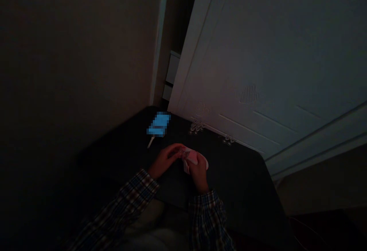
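In the dim light, a small pink and white item (189,156) is between my two hands above the dark table; its exact kind does not show. My right hand (200,171) is closed around its right part, thumb on top. At its left end, my left hand (167,159) has its fingers curled in and pinching a reddish, shiny bit. Where the fingertips meet the item, details are lost in the dark. Both arms wear plaid sleeves.
A phone-like device with a blurred blue screen (159,124) lies at the table's far left, a pale strip (150,141) beside it. Clusters of small shiny rings (196,127) lie along the back edge. Behind stands a white panel (258,59) with heart patterns; a wall (86,52) is at left.
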`<control>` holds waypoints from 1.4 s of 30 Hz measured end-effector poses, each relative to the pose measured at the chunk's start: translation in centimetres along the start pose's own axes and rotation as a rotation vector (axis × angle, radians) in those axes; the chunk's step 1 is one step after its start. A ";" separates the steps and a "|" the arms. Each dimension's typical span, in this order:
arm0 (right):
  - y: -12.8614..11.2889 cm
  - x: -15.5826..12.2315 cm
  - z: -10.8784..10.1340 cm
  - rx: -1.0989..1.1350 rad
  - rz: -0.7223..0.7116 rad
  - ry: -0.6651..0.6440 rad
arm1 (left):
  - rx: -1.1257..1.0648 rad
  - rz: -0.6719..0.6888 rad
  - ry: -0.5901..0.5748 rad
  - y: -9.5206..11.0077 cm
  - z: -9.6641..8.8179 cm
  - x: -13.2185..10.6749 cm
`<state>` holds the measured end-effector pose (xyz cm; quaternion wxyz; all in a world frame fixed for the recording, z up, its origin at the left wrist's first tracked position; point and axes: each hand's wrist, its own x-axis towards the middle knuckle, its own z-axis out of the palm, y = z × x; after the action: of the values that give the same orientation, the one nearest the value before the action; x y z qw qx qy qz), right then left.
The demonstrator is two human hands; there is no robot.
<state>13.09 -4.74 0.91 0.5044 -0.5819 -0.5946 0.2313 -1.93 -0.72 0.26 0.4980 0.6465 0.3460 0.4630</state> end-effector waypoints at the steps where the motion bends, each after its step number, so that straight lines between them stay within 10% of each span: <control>1: 0.2 -0.1 0.0 -0.027 -0.027 0.000 | 0.001 0.000 0.002 0.0 0.0 0.0; 13: 2.0 -0.2 0.4 -0.290 -0.173 -0.030 | 0.099 0.097 -0.107 0.2 0.1 -0.2; 42: 0.7 -0.3 0.2 -0.042 -0.046 -0.079 | 0.187 0.138 0.008 -0.8 -0.3 0.3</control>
<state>13.21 -4.80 0.10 0.4733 -0.5690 -0.6321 0.2298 -2.07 -0.19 -0.44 0.4011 0.7105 0.3445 0.4644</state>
